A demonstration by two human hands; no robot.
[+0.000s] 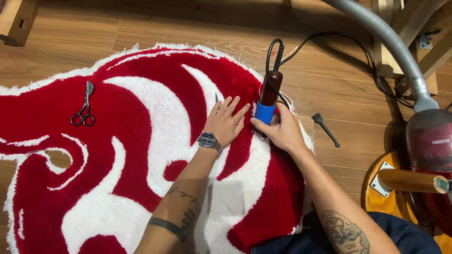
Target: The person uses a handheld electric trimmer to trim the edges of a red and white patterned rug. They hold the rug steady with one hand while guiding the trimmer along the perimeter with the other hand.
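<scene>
Right hand (278, 130) grips clipper (269, 96); left hand (225, 123) flat on rug (141, 141).

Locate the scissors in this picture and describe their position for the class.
In the head view, the scissors lie on the left part of the red and white rug, well left of the left hand, handles toward the person.

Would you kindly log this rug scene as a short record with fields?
Surface: red and white tufted rug on a wooden floor
Left hand: flat on the rug pile, wristwatch on the wrist
Right hand: grips a corded carving clipper by its blue band
Loose tools: scissors on the rug, small black brush on the floor
Nearby: vacuum cleaner with grey hose, at right
</scene>
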